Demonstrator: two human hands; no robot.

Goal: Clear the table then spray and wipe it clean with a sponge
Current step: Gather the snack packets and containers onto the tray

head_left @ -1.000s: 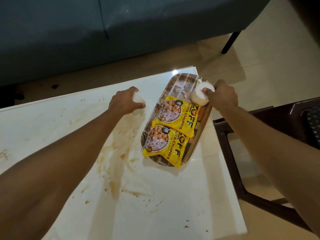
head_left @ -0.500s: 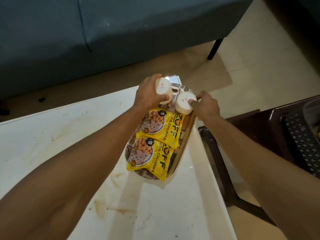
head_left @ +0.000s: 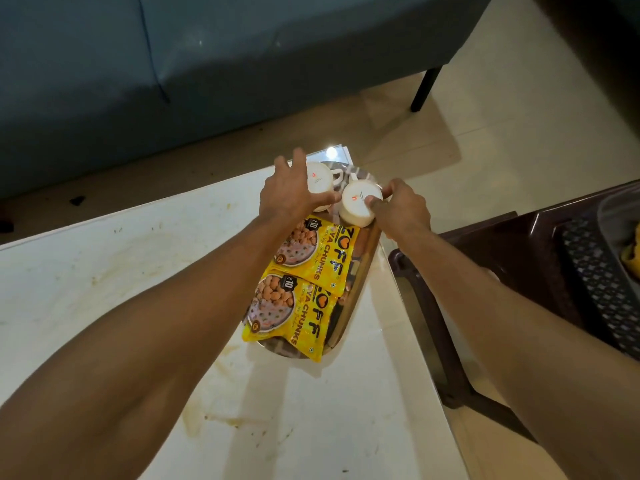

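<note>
while both arms are reaching over the stained table [head_left: 104, 271], the left hand [head_left: 291, 192] and right hand [head_left: 401, 209] are each gripping 1 upturned white cup [head_left: 360, 202] on the tray [head_left: 360, 282] above 2 yellow packets [head_left: 311, 282], likely gathering everything for 1 trip.

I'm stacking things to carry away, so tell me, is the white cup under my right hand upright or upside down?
Upside down. The white cup under the right hand shows its flat base with a small red mark facing up, on the tray.

Blue sofa [head_left: 207, 64] behind, dark chair [head_left: 519, 265] beside
</note>
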